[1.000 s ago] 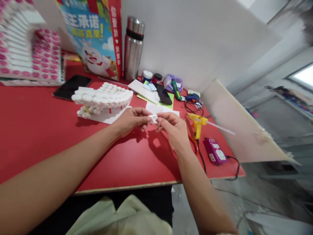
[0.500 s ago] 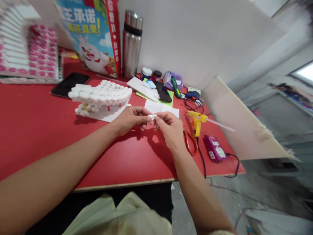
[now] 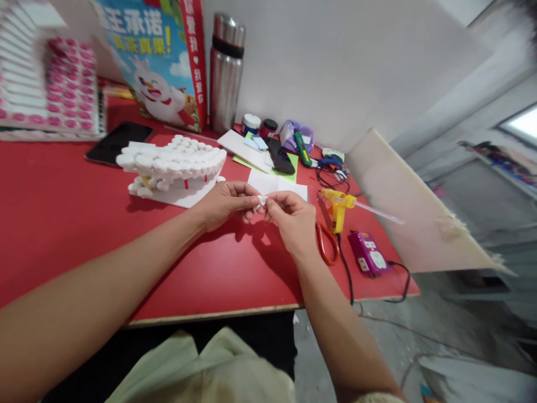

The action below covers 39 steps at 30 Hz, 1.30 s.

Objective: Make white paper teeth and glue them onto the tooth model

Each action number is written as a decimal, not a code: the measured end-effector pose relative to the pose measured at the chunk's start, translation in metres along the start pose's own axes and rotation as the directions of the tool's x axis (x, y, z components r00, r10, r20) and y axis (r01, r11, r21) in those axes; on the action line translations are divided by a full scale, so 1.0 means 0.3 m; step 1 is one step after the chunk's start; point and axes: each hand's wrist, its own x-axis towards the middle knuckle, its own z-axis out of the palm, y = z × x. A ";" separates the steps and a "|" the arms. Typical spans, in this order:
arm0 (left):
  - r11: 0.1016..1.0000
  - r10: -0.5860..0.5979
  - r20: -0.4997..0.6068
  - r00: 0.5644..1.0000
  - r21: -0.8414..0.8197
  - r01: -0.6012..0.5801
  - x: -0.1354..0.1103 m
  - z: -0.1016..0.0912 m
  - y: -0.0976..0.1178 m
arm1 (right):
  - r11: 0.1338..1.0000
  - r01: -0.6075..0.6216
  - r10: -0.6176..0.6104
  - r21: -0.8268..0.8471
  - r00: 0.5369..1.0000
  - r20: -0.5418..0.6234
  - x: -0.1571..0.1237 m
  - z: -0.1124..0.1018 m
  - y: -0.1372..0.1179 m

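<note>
Above the red table (image 3: 62, 207) my left hand (image 3: 226, 204) and my right hand (image 3: 291, 218) meet fingertip to fingertip. Both pinch one small white piece (image 3: 262, 200) between thumb and fingers. Behind my left hand stands a white model (image 3: 172, 165) built of many small round white pieces on a white base. A white sheet (image 3: 274, 184) lies just behind my fingers.
Right of my right hand lie orange-handled scissors (image 3: 327, 246), a yellow glue gun (image 3: 338, 210) and a purple plug box (image 3: 369, 254) with black cable. Further back stand a steel flask (image 3: 226, 73), a printed carton (image 3: 155, 61), small jars, a black phone (image 3: 119, 143) and a pink-dotted stack (image 3: 50, 89).
Both hands stay together on the small white piece, fingers shifting slightly around it. The view has drifted a little, and the scissors now show beside my right wrist.
</note>
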 end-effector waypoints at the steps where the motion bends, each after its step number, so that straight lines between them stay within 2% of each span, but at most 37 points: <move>1: 1.000 0.000 0.000 1.000 -0.003 0.000 0.000 0.001 0.000 | 1.000 0.011 -0.011 -0.013 1.000 0.001 -0.001 0.000 -0.002; 14: 0.995 0.047 -0.072 0.996 0.091 -0.040 -0.007 0.020 0.003 | 0.996 0.065 -0.064 -0.059 0.998 0.017 -0.007 0.004 -0.001; 22: 0.991 0.061 -0.109 0.992 0.125 -0.047 -0.008 0.024 0.007 | 0.962 0.176 -0.166 -0.208 0.984 0.063 -0.014 -0.010 0.011; 30: 0.983 0.099 -0.138 0.985 0.169 -0.076 -0.016 0.036 0.013 | 0.911 0.317 -0.294 -0.262 0.948 0.122 -0.025 -0.012 0.010; 39: 0.952 0.179 -0.168 0.969 0.278 -0.128 -0.025 0.049 0.011 | 0.881 0.361 -0.332 -0.305 0.932 0.143 -0.027 -0.013 0.017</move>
